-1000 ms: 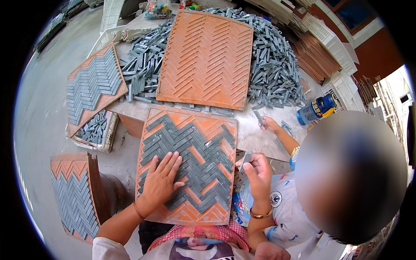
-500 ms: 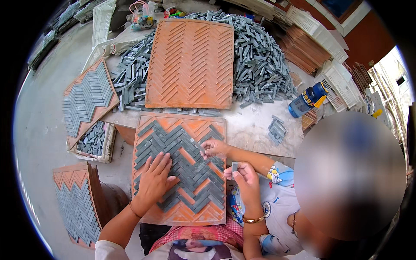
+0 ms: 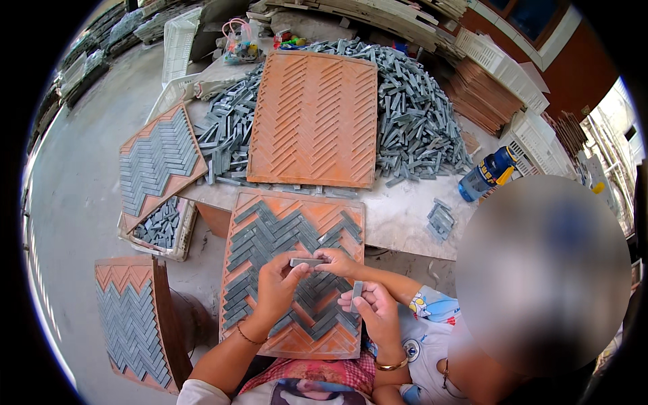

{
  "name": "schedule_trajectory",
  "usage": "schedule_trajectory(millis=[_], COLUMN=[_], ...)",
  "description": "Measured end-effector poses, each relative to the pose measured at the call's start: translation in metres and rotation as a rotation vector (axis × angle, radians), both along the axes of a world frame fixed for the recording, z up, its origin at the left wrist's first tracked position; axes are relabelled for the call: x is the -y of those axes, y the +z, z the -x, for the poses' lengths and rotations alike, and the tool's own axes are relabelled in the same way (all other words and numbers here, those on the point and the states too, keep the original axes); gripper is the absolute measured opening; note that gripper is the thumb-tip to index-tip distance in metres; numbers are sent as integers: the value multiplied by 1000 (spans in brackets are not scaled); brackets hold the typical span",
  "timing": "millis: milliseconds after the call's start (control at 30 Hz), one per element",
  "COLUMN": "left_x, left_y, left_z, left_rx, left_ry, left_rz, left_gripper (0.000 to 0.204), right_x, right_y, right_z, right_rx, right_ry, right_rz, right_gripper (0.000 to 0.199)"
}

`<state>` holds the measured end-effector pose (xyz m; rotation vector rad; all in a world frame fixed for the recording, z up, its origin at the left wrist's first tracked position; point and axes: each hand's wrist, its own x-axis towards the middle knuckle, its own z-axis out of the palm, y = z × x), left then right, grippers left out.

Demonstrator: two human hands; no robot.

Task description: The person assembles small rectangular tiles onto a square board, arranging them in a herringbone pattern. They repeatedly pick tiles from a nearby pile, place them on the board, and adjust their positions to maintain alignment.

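My left hand pinches one end of a grey strip tile above the orange grooved tray. At the tile's other end are the fingers of another person's hand, reaching in from the right. My right hand is closed on a second grey strip tile, held upright near the tray's right edge. Dark grey tiles fill much of the tray in a zigzag pattern. Some orange slots show bare among them, and my hands and forearm hide part of the pattern.
An orange grooved tray without tiles leans on a heap of grey tiles. Tile-filled trays stand at left, above a crate of tiles. A blue bottle and a small tile pile are at right.
My left hand has lifted off the tray's tiles and moved right to grip the strip tile at the other person's fingers. My right hand still holds its tile. The view has shifted slightly.
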<state>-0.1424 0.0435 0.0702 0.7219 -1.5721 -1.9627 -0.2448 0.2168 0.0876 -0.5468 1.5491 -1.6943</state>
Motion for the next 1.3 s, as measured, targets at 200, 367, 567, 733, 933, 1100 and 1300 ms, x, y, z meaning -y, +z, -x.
schedule_trajectory(millis=[200,367,567,733,933,1100,1300], left_x=[-4,-1,-33,-32,111,197,107], left_y=[-10,-11,-1,-26,-6,-39,-32], left_z=[3,-5,-15,-40,-115,-171,-104], left_rx=[-71,-8,-190,-259,-299,-82,9], left_ry=[28,132,-164,-130,460,622,254], left_rz=[-210,-284,-894,-1129,-847,-776,-427], left_gripper=[20,14,18,23,17,80,27], right_x=[1,1,12,22,19,25,26], right_y=[2,-2,-5,-1,9,16,24], right_z=[2,6,-13,-28,-25,-15,14], right_rx=[117,187,-264,-573,-468,-461,-658], right_ry=[-24,-23,-6,141,28,75,-1], right_rz=[-2,-17,-224,-110,-54,-43,-98], right_gripper=[30,33,24,21,23,20,17])
